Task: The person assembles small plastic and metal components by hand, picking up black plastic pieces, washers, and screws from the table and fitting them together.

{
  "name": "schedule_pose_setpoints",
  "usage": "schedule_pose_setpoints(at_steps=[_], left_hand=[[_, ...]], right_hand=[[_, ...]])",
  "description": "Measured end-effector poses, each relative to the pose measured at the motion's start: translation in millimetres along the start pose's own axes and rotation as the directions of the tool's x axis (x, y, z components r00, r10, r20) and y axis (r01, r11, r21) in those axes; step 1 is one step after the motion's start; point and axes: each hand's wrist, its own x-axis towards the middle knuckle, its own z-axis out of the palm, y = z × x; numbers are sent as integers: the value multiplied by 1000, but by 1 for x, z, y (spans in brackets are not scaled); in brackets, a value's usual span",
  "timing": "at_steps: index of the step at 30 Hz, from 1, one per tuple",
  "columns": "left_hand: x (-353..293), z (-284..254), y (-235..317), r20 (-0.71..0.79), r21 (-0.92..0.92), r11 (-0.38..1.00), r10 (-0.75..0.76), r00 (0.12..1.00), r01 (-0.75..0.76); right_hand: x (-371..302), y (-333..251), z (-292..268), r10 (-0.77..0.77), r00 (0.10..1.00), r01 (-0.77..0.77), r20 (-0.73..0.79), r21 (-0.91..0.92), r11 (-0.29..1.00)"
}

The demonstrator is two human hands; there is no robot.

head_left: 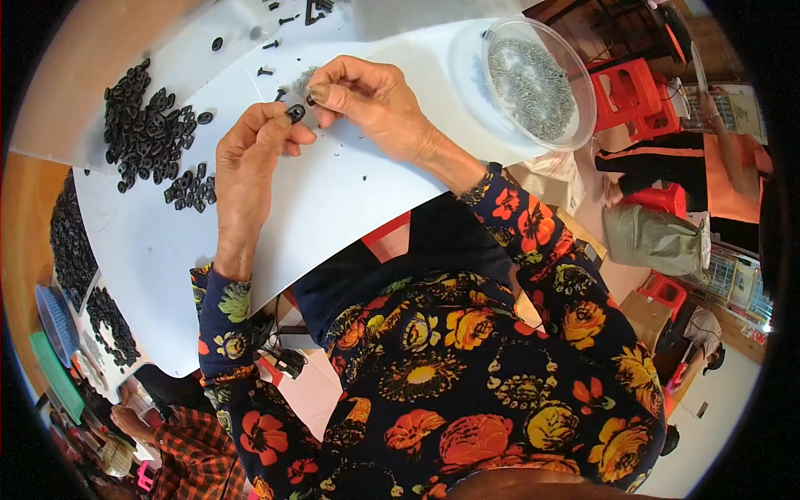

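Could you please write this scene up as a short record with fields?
Left hand: pinches a small black oval piece with a hole
Right hand: pinches a tiny dark piece, mostly hidden
Surface: smooth white table
To the left: large heap of small black oval pieces; smaller black cluster beside it
To the right: round clear plastic tub holding small silvery metal pieces
Beyond the hands: loose black screw-shaped pieces

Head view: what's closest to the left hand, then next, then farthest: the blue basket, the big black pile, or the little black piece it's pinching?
From the left hand:
1. Little black piece, pinched in it.
2. Big black pile, to its left on the white table.
3. Blue basket, far lower left.
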Motion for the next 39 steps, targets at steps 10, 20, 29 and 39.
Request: schedule_pose_setpoints(at_steps=[10,20,29,39], left_hand=[[-3,5,4,-104,181,975,149,983,-129],[3,-3,2,11,-307,947,-94,995,93],[2,-2,1,0,-280,958,-58,998,56],[5,-5,0,73,-233,966,-96,993,110]], right_hand=[[-1,-1,4,13,999,-11,37,-61,998],[-2,1,6,-46,997,56,64,-158,986],[-3,-2,7,-32,998,47,61,-258,965],[-2,4,9,-116,993,115,12,-249,962]])
